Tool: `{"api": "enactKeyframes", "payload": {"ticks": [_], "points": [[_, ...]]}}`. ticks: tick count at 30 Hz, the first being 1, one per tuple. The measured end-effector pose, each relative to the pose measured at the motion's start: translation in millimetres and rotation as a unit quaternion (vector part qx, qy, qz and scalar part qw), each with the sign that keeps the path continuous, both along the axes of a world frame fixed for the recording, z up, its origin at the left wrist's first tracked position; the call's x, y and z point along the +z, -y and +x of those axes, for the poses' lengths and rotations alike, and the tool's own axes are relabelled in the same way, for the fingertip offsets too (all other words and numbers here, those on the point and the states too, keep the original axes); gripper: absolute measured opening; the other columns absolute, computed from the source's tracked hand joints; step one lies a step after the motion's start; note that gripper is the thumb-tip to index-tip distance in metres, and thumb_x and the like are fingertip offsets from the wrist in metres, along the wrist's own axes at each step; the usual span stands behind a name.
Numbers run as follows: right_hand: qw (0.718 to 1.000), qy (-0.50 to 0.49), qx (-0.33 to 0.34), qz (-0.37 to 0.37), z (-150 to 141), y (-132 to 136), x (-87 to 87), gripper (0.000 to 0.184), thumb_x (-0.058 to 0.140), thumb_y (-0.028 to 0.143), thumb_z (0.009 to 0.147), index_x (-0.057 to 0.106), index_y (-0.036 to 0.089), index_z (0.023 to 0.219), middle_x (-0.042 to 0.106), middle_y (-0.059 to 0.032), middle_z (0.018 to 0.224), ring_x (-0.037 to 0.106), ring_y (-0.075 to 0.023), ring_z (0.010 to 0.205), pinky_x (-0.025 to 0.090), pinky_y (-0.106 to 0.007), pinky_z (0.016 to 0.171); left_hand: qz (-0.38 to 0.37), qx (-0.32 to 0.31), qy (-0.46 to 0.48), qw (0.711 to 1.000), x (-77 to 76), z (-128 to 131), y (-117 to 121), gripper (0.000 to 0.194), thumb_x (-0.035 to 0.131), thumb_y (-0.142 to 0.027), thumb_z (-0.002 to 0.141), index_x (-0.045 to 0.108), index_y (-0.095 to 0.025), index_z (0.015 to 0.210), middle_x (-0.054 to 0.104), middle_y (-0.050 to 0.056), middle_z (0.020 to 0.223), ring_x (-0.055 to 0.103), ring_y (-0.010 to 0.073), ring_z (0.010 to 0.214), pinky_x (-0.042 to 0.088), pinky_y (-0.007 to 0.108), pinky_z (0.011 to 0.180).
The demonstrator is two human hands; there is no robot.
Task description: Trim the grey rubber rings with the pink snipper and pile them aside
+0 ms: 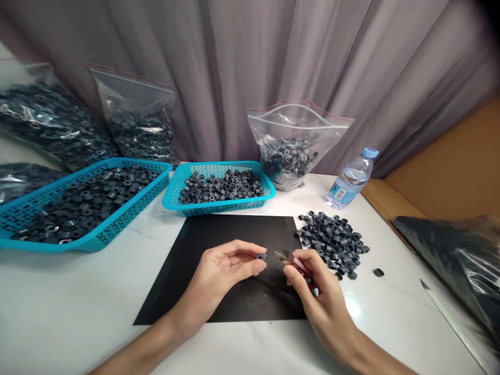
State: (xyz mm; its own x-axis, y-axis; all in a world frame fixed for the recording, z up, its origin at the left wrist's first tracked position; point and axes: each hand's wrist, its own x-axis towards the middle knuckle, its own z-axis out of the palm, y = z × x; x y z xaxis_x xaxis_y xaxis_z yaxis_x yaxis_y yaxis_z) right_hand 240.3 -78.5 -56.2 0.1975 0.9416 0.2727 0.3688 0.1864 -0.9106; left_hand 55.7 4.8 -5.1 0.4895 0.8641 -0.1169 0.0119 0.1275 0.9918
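My left hand (224,273) pinches a small dark grey ring part (261,257) between thumb and fingers, over a black mat (219,307). Just to its right, my right hand (314,289) grips a small cutting tool with pink handles (294,260), whose metal tip points at the ring. A loose pile of the same grey rings (334,239) lies on the white table to the right of the mat, close to my right hand. One stray ring (378,272) sits apart from the pile.
Two turquoise baskets (96,237) (219,208) filled with grey rings stand at the left and back centre. Zip bags of rings (291,151) (138,125) lean against the curtain. A water bottle (351,179) lies at the back right; a dark plastic bag (457,260) and cardboard at the right edge.
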Motion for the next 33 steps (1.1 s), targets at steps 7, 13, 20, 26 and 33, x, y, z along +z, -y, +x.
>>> {"api": "enactKeyframes", "payload": {"ticks": [7,13,20,26,33], "points": [[0.989,0.103,0.015,0.108,3.0,0.0,-2.6,0.031,0.049,0.02,0.1,0.057,0.024,0.13,0.067,-0.0051,0.094,0.062,-0.0156,0.071,0.05,-0.026,0.064,-0.009,0.008,0.013,1.0,2.8,0.3,4.4,0.023,0.077,-0.034,0.081,0.077,-0.019,0.098,0.079,0.006,0.103,0.071,0.0239,0.104,0.051,0.032,0.098],[0.956,0.229,0.003,0.183,10.0,-0.9,6.2,0.049,0.049,0.013,0.099,0.047,0.022,0.147,0.059,-0.005,0.082,0.055,-0.0146,0.063,0.046,-0.026,0.057,-0.035,0.035,0.019,0.999,-3.1,-0.9,7.2,0.03,0.079,-0.034,0.079,0.076,-0.022,0.107,0.079,0.004,0.105,0.071,0.0225,0.104,0.051,0.031,0.099],[0.922,0.323,0.003,0.212,10.4,0.4,3.9,0.054,0.052,0.013,0.099,0.041,0.021,0.151,0.055,-0.0032,0.078,0.052,-0.0132,0.06,0.042,-0.025,0.055,-0.065,0.026,0.045,0.997,-6.0,0.1,10.4,0.027,0.077,-0.034,0.081,0.078,-0.021,0.104,0.08,0.006,0.102,0.071,0.0236,0.101,0.051,0.033,0.095],[0.91,0.353,0.0,0.217,10.1,-1.0,4.7,0.055,0.052,0.012,0.099,0.04,0.02,0.152,0.059,-0.0034,0.078,0.053,-0.013,0.061,0.041,-0.025,0.055,-0.095,0.019,0.062,0.993,-4.4,2.1,14.2,0.024,0.08,-0.032,0.078,0.077,-0.02,0.098,0.08,0.005,0.096,0.07,0.019,0.094,0.05,0.028,0.089],[0.904,0.364,0.005,0.224,14.3,-1.4,4.7,0.057,0.055,0.012,0.097,0.041,0.022,0.152,0.064,-0.0038,0.081,0.057,-0.0141,0.064,0.043,-0.026,0.06,-0.121,0.005,0.067,0.99,-5.9,1.7,13.6,0.023,0.08,-0.031,0.079,0.075,-0.02,0.098,0.078,0.005,0.097,0.067,0.0182,0.096,0.047,0.028,0.092]]}}
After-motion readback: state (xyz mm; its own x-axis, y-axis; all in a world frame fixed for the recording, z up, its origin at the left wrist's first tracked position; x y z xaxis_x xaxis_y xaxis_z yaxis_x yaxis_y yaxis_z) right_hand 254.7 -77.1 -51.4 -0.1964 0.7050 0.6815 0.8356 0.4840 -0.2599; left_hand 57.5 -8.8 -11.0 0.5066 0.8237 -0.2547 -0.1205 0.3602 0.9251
